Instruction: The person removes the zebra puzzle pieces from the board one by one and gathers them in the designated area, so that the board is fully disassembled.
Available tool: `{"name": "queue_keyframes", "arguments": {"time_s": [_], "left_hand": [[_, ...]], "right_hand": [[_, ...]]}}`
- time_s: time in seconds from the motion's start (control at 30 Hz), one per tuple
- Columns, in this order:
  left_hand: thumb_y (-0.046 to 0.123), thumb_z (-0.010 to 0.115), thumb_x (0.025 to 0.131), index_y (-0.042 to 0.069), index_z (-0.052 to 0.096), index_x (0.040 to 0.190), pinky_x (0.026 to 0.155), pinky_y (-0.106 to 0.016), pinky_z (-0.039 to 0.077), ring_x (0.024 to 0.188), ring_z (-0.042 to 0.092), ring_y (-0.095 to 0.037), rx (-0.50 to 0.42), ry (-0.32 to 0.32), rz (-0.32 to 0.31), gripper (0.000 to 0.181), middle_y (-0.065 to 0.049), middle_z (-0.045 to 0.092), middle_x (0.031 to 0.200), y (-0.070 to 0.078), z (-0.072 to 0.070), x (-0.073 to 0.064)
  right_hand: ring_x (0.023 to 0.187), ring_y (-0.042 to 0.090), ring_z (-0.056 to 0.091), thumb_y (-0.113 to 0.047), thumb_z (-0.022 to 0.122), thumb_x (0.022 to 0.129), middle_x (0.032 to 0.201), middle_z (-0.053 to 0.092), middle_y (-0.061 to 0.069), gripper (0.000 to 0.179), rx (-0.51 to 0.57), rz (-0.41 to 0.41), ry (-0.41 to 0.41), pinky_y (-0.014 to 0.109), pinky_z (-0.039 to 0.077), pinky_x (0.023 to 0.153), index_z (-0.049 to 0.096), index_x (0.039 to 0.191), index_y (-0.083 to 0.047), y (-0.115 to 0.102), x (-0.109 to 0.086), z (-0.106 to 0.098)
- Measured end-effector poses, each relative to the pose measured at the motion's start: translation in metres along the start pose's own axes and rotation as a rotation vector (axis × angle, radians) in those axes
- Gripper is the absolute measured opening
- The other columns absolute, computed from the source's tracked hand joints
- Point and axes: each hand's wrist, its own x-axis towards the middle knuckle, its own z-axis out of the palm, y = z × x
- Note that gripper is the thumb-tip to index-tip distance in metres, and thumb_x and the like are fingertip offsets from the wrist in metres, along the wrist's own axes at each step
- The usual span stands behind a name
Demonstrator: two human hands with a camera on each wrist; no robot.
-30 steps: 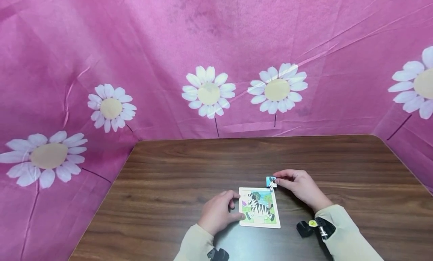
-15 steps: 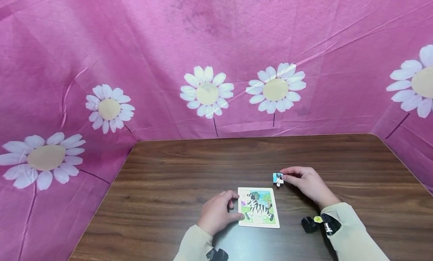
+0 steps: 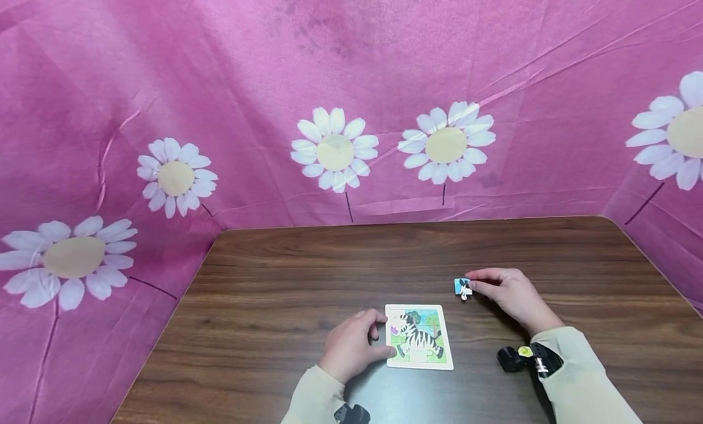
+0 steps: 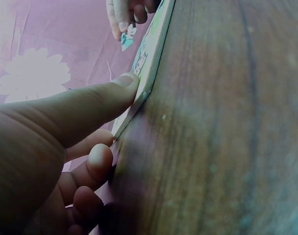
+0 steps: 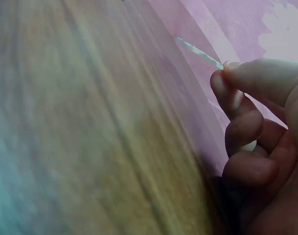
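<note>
My right hand [image 3: 516,296] pinches a small jigsaw piece [image 3: 463,287] between thumb and index finger, raised beyond the board's far right corner. Light blue with a black-and-white figure shows on the piece; in the right wrist view the same piece [image 5: 200,52] appears edge-on as a thin strip. A zebra jigsaw puzzle [image 3: 420,337] in a white-rimmed tray lies flat on the table. At its left side, my left hand [image 3: 354,344] holds the tray, thumb on the near left rim and index finger further up that edge. The other left fingers are curled beside it.
A brown wood-grain table [image 3: 263,326] spreads around the puzzle. Pink cloth [image 3: 247,76] printed with white daisies rises behind its far edge and at both sides. Black wrist cameras [image 3: 513,359] sit at both cuffs.
My right hand has moved the jigsaw piece away from the tray's upper right corner, to the right and slightly farther back. The left hand and the puzzle stay in place.
</note>
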Motion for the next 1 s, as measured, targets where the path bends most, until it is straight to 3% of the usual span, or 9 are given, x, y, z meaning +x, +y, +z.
{"name": "queue_keyframes", "arguments": {"time_s": [0.17,0.3,0.53,0.8,1.0], "left_hand": [[0.039,0.089,0.069,0.023,0.068,0.110,0.063,-0.024,0.037,0.066,0.044,0.000,-0.011,0.002,-0.010,0.049,0.019,0.050,0.078,-0.001,0.003,-0.003],[0.039,0.088,0.069,0.023,0.068,0.110,0.062,-0.024,0.036,0.066,0.044,0.001,-0.009,0.002,-0.005,0.049,0.019,0.050,0.078,-0.001,0.005,-0.002],[0.039,0.088,0.069,0.023,0.068,0.110,0.062,-0.024,0.036,0.065,0.044,0.001,-0.006,-0.002,-0.008,0.049,0.019,0.050,0.078,0.000,0.005,0.000],[0.040,0.088,0.069,0.023,0.068,0.110,0.062,-0.025,0.036,0.065,0.044,0.001,0.004,0.002,-0.007,0.049,0.020,0.049,0.077,0.000,0.003,0.001],[0.040,0.088,0.069,0.023,0.068,0.110,0.062,-0.025,0.036,0.065,0.044,0.001,0.006,0.001,-0.006,0.049,0.020,0.049,0.077,0.000,0.003,0.001]], "right_hand": [[0.111,0.026,0.061,-0.028,0.070,0.095,0.115,0.072,0.011,0.025,-0.034,0.005,-0.040,0.034,0.044,0.090,0.077,0.111,-0.010,0.003,0.000,-0.001],[0.113,0.032,0.060,-0.025,0.070,0.095,0.116,0.071,0.013,0.024,-0.068,0.002,-0.040,0.044,0.044,0.092,0.077,0.111,-0.009,0.006,-0.002,-0.004],[0.104,0.026,0.062,-0.019,0.069,0.094,0.110,0.073,0.012,0.018,-0.118,-0.022,-0.011,0.035,0.045,0.084,0.077,0.108,-0.009,0.011,0.000,-0.008],[0.094,0.021,0.061,-0.014,0.068,0.093,0.106,0.073,0.010,0.016,-0.139,-0.046,0.021,0.036,0.045,0.080,0.076,0.106,-0.007,0.014,0.003,-0.007],[0.086,0.017,0.058,-0.010,0.066,0.094,0.108,0.072,0.013,0.020,-0.106,-0.049,0.044,0.029,0.044,0.074,0.073,0.112,-0.004,0.015,0.005,-0.007]]}}
